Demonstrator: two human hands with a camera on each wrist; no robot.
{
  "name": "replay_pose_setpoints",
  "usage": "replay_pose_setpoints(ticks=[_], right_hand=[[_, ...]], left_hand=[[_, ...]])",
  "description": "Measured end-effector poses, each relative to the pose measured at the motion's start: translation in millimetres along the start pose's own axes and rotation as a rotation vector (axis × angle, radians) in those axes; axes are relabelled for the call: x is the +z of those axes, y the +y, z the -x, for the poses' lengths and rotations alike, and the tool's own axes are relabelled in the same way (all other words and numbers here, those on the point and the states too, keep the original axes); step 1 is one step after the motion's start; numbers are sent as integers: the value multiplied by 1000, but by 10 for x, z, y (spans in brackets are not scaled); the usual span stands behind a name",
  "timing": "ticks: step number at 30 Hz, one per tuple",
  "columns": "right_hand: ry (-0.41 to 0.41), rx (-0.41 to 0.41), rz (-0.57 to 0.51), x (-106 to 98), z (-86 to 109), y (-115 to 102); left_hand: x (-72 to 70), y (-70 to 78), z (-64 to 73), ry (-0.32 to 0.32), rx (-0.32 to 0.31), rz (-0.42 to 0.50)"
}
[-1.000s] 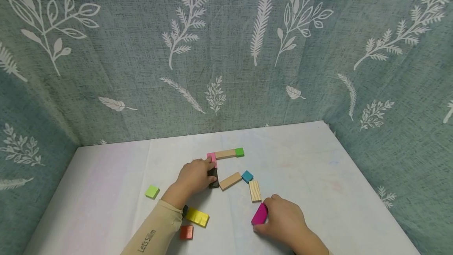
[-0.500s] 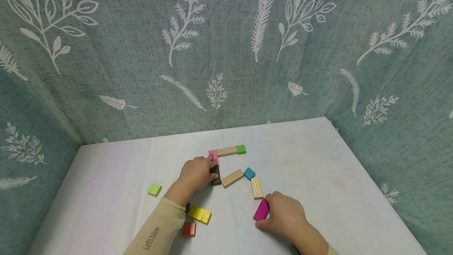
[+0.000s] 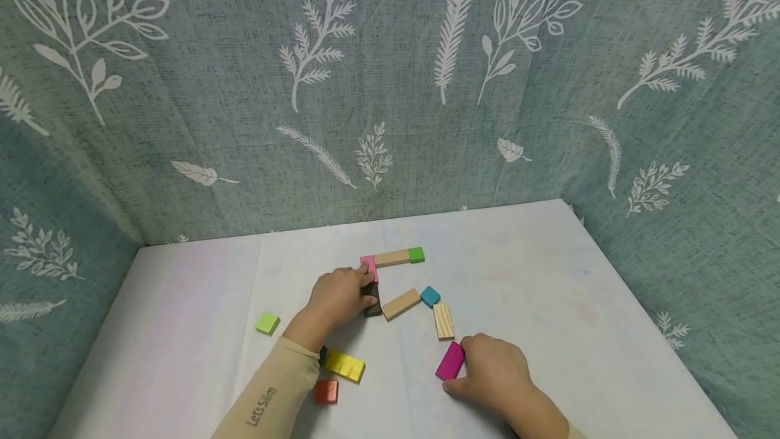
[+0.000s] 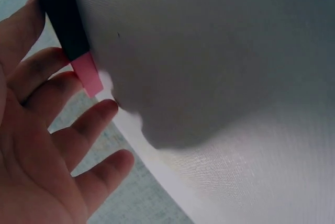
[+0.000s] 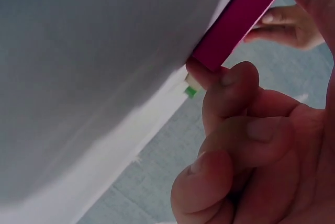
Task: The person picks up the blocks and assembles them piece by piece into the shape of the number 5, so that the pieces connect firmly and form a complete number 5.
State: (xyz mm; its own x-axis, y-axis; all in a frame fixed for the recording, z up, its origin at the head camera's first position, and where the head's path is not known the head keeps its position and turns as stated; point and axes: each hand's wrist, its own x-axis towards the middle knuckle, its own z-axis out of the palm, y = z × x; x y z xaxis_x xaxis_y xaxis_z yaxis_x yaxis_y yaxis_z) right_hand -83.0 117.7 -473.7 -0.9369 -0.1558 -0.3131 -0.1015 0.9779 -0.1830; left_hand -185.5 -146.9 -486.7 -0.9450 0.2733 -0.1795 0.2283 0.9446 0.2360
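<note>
My left hand point(image 3: 341, 297) reaches to the row at the back and pinches a black block point(image 3: 372, 301) between thumb and fingers. A pink block point(image 3: 370, 267) adjoins that block's far end, and my index finger touches it. In the left wrist view the black block point(image 4: 64, 17) and pink block point(image 4: 87, 75) lie end to end; the other fingers are spread. Nearer the front, my right hand point(image 3: 496, 371) holds a magenta block point(image 3: 450, 361) by its two ends. The right wrist view shows the magenta block point(image 5: 238, 20) between thumb and index finger, the other fingers curled.
A plain wooden block point(image 3: 392, 258) and green block point(image 3: 416, 255) extend the row rightward. Another wooden block point(image 3: 401, 304), a blue block point(image 3: 430, 296) and a striped wooden block point(image 3: 444, 321) lie between the hands. Lime point(image 3: 267, 323), yellow point(image 3: 345, 366) and red point(image 3: 326, 391) blocks lie left.
The head view has shifted slightly. My right hand has eased a little to the right around the magenta block, so more of it shows. My left hand stays on the black block.
</note>
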Motion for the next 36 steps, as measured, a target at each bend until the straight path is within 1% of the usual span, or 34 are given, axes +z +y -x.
replay_pose_setpoints(ticks=[4, 7, 11, 17, 22, 27, 31, 36], right_hand=[[-4, -8, 5, 14, 12, -26], [19, -4, 6, 22, 10, -25], [40, 0, 5, 23, -1, -21], [54, -22, 11, 33, -19, -31], [36, -10, 11, 28, -29, -31], [36, -7, 3, 19, -35, -27], [31, 7, 9, 18, -39, -20], [5, 35, 17, 3, -51, -15]], left_hand=[[4, 7, 3, 19, 10, -2], [3, 12, -8, 26, 11, -6], [-1, 1, -6, 14, 3, 1], [-5, -25, 50, 2, -11, -2], [-9, -10, 49, 1, 1, 7], [-6, 6, 32, 9, 4, 3], [5, 7, 16, 15, 8, 8], [-1, 14, 7, 14, 12, 11]])
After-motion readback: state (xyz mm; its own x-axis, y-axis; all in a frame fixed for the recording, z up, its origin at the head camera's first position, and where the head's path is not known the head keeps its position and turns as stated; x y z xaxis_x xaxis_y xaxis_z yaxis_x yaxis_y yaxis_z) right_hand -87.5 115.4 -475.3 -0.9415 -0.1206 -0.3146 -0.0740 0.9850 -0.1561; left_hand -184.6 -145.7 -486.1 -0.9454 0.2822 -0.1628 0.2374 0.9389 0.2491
